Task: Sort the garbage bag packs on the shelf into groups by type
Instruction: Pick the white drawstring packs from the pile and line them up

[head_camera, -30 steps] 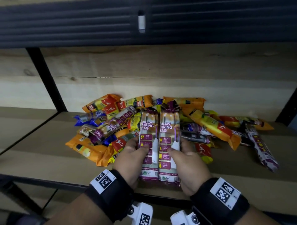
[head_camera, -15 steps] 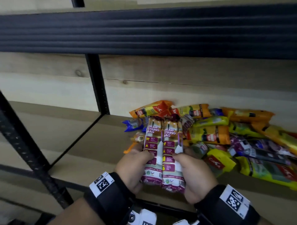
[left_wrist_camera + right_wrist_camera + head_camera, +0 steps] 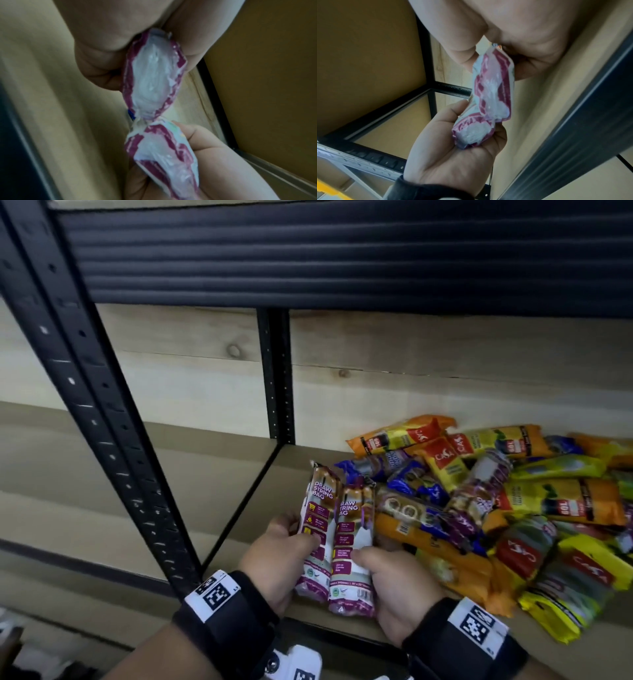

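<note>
Two purple-and-white drawstring packs [image 3: 334, 539] stand side by side at the shelf's [image 3: 239, 529] front edge; a mixed pile [image 3: 496, 508] sprawls rightward.

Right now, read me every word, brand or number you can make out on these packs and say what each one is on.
"DRAW STRING BAG": pack in the left hand.
"RAW TRING AG", first letters hidden: pack in the right hand.
"CASA": red panel of a yellow pack in the pile.
"CASA": red panel of the front yellow pack.
"60L" and "10", upside down: yellow-orange pack.
Purple panels' small print and the wrist markers: too small or blurred.
</note>
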